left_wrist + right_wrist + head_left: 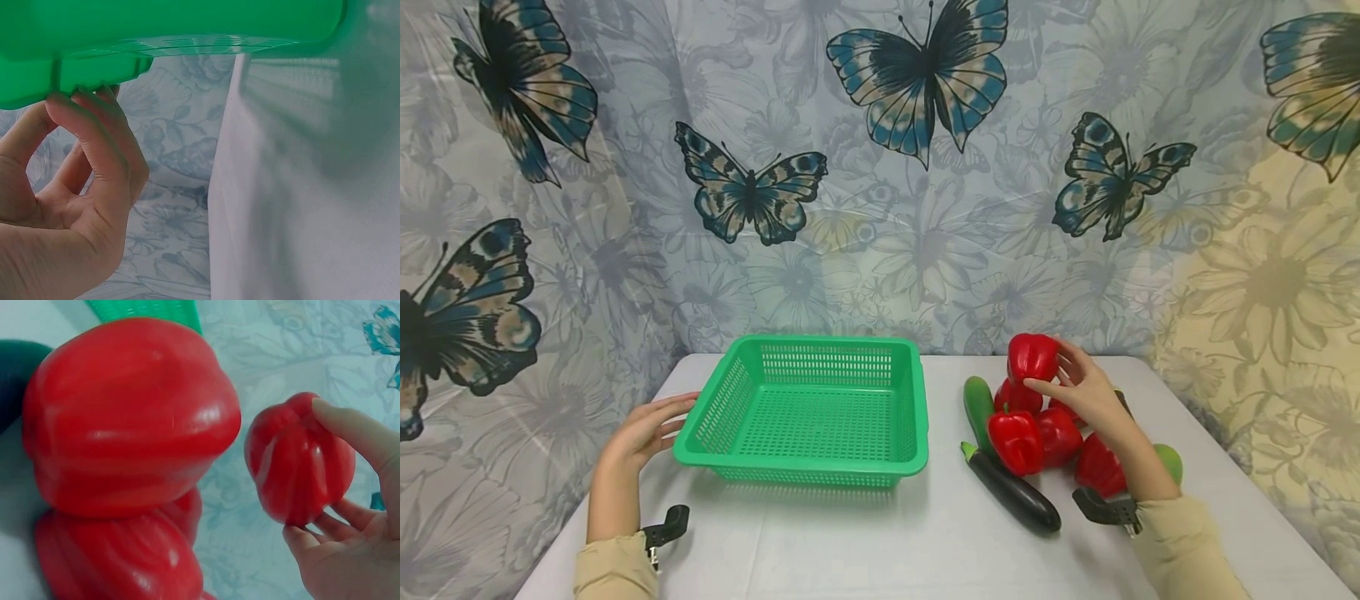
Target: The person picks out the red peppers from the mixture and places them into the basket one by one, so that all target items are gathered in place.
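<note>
My right hand holds a red bell pepper above a heap of several other red bell peppers. In the right wrist view, the thumb lies on top of the held pepper and the fingers are beneath it. At the other side, my left hand touches the left rim of a green plastic basket. The left wrist view shows bent fingers and thumb meeting at the basket's rim. Nothing lies inside the basket.
A dark eggplant lies in front of the peppers, and a long green vegetable lies to their left. A round green thing is partly behind the right forearm. The white table meets a butterfly-printed cloth at the back.
</note>
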Demonstrator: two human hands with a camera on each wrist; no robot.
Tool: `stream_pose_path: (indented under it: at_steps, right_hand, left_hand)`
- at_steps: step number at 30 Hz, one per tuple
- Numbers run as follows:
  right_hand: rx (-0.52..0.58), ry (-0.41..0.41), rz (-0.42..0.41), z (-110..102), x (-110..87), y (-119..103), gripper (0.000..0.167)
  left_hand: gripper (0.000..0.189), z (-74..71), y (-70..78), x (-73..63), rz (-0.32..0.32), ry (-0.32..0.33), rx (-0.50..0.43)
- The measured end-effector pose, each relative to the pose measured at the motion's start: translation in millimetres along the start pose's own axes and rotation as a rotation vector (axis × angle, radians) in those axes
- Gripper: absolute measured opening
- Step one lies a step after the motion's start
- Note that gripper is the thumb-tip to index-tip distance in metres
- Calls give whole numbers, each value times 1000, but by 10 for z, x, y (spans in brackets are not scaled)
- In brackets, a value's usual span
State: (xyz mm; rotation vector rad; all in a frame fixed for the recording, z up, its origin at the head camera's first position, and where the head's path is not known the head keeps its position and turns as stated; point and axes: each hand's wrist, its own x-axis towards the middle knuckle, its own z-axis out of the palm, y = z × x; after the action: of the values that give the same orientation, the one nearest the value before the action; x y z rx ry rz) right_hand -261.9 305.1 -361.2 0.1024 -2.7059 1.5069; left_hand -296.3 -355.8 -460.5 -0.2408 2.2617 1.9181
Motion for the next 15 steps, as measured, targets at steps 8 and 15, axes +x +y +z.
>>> stream_pose_path:
  at_steps: [8, 15]
  right_hand:
    - [26, -17, 5, 96, 98, -57, 101]
    - [51, -16, -21, 171, 136, -95, 100]
  left_hand:
    - [56, -83, -147, 147, 19, -23, -44]
    - [54, -30, -34, 16, 21, -41, -36]
